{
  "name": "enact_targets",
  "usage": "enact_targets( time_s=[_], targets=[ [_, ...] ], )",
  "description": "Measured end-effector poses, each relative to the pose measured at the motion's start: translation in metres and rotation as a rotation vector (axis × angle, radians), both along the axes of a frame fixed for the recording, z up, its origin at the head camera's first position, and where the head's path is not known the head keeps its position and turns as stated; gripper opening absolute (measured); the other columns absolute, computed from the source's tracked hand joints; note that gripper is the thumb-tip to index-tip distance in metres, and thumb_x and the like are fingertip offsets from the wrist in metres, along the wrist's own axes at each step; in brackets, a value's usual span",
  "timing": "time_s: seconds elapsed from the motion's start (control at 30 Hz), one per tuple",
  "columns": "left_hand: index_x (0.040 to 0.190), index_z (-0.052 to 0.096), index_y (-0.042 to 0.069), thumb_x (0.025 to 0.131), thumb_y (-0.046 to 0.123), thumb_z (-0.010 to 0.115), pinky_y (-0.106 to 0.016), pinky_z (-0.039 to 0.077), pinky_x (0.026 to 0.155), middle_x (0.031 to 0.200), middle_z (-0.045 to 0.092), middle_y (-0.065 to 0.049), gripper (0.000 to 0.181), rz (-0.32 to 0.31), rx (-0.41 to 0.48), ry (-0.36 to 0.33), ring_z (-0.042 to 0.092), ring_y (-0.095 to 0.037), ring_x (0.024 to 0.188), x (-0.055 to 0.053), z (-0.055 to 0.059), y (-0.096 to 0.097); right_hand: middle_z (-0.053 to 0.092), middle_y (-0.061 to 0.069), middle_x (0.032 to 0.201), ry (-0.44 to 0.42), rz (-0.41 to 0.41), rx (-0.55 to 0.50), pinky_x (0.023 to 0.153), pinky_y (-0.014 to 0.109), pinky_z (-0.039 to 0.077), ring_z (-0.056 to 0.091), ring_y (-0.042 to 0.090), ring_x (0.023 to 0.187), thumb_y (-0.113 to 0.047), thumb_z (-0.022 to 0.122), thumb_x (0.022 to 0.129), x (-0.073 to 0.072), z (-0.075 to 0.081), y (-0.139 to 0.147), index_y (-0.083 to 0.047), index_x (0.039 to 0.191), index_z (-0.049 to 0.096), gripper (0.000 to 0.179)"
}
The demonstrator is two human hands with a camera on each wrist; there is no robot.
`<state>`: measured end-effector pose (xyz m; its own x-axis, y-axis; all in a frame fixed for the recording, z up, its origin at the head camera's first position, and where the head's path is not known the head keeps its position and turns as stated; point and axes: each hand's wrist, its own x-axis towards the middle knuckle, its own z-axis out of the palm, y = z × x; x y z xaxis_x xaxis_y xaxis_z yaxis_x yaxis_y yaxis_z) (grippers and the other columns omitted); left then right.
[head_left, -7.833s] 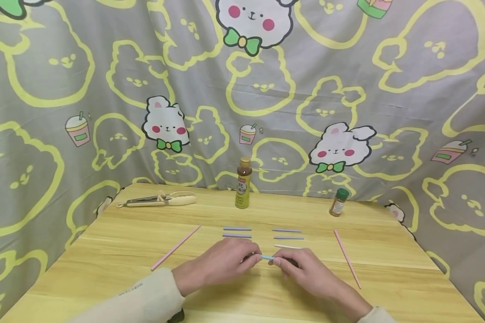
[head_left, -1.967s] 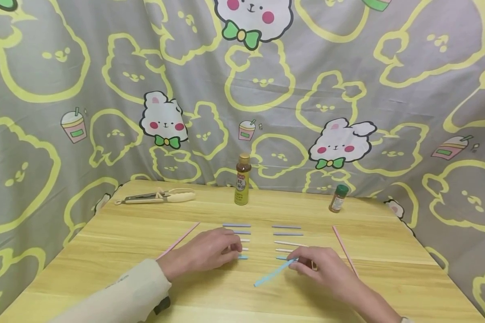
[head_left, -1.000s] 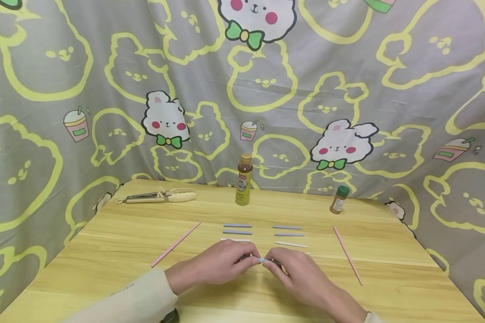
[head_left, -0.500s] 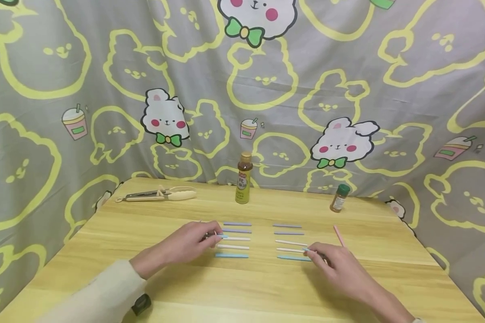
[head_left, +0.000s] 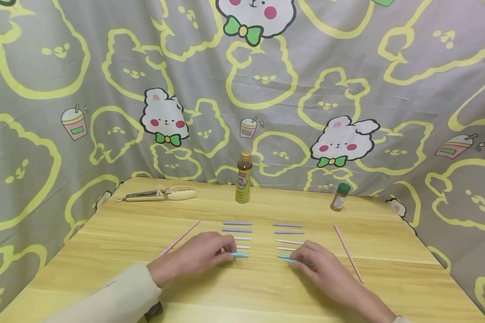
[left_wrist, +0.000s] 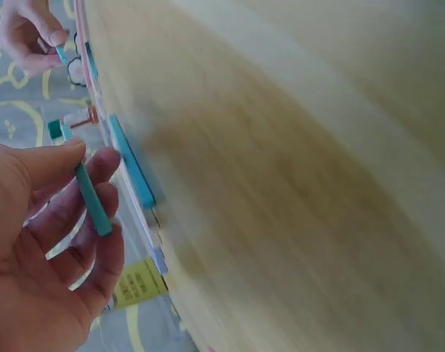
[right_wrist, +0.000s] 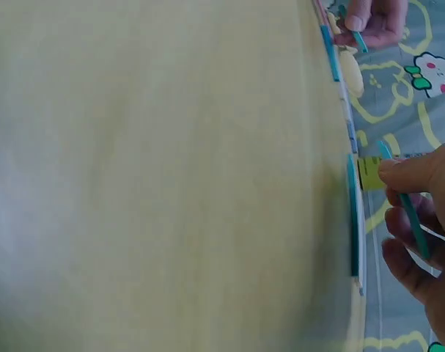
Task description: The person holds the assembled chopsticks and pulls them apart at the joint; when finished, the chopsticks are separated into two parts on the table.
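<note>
My left hand pinches a short, thin light-blue stick between thumb and fingers, just over the left column of sticks. My right hand pinches a similar light-blue stick near the front of the right column. Below each held stick another blue stick lies on the table, one seen in the left wrist view, the other in the right wrist view. Behind these lie white sticks and purple-blue sticks, paired left and right. My left fingers hide part of the left column.
Long pink sticks lie slanted at the left and right of the columns. Along the back of the wooden table are tongs, a yellow-labelled bottle and a green-capped jar. A patterned curtain hangs behind.
A second ago both hands met at one blue stick in the middle. They then parted with a short piece in each, and have since come down and inward over the front blue sticks.
</note>
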<state>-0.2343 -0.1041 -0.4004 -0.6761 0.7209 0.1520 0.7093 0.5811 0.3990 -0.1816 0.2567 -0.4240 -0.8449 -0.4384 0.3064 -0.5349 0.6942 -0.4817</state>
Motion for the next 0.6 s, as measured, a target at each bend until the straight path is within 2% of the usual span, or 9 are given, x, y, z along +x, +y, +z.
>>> enact_targets(
  time_s=[0.1,0.23,0.4,0.6],
  targets=[
    [0.104,0.072,0.022,0.105,0.022,0.075,-0.023,0.054,0.079,0.1,0.07,0.013,0.003,-0.03,-0.005,-0.011,0.059,0.003,0.086,0.0,-0.001,0.006,0.066,-0.021,0.1,-0.049,0.014,0.005,0.079,0.023,0.055,0.058,-0.003,0.093,-0.029,0.073,0.106,0.0,-0.001,-0.002,-0.027,0.108,0.072,0.003],
    [0.101,0.072,0.022,0.104,0.023,0.077,-0.022,0.055,0.078,0.097,0.068,0.015,0.006,-0.036,-0.033,0.008,0.057,0.005,0.085,0.002,-0.002,0.009,0.066,-0.021,0.097,-0.074,0.032,0.001,0.076,0.023,0.052,0.056,-0.002,0.088,-0.029,0.074,0.105,-0.002,-0.002,-0.008,-0.028,0.104,0.07,0.004],
    [0.097,0.072,0.024,0.102,0.024,0.079,-0.02,0.05,0.073,0.092,0.065,0.017,0.009,-0.033,-0.088,0.042,0.053,0.005,0.079,0.005,-0.003,0.012,0.065,-0.022,0.099,-0.021,0.045,0.045,0.077,0.023,0.054,0.057,-0.004,0.091,-0.022,0.076,0.104,-0.005,-0.006,-0.013,-0.029,0.102,0.07,0.01],
    [0.094,0.072,0.024,0.101,0.024,0.081,-0.018,0.044,0.068,0.086,0.062,0.017,0.011,-0.044,-0.125,0.087,0.047,0.005,0.073,0.006,-0.006,0.018,0.061,-0.022,0.094,0.029,0.004,0.12,0.074,0.022,0.049,0.052,-0.005,0.084,-0.018,0.079,0.101,-0.008,-0.009,-0.016,-0.028,0.099,0.071,0.013]
  ],
)
